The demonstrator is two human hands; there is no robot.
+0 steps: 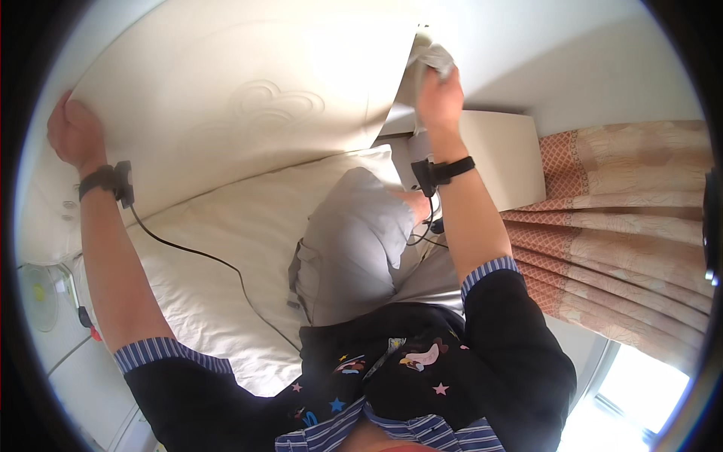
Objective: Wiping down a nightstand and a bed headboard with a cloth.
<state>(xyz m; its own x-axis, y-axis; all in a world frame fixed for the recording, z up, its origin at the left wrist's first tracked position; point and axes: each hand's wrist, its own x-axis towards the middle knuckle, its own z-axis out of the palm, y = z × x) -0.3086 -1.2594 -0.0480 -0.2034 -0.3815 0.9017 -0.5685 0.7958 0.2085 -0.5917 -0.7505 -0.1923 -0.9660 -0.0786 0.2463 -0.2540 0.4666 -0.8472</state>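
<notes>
My right hand (440,101) is raised beside the right edge of a cream headboard (271,107) with an embossed floral or cloud-like pattern. It grips a crumpled pale cloth (435,56), a little blurred. My left hand (76,133) is at the headboard's far left edge, its fingers curled around the rim; the fingertips are partly hidden. Each wrist wears a black strap with a small device and a cable. Below the headboard lies a bed with a white sheet (209,254), on which my bent knee in grey trousers (350,243) rests.
A cream cabinet (500,158) stands right of the headboard against the wall. Patterned curtains (615,226) hang at the right, with a bright window (644,390) below them in view. A fan-like round object (39,291) is at the lower left. A thin black cable crosses the bed.
</notes>
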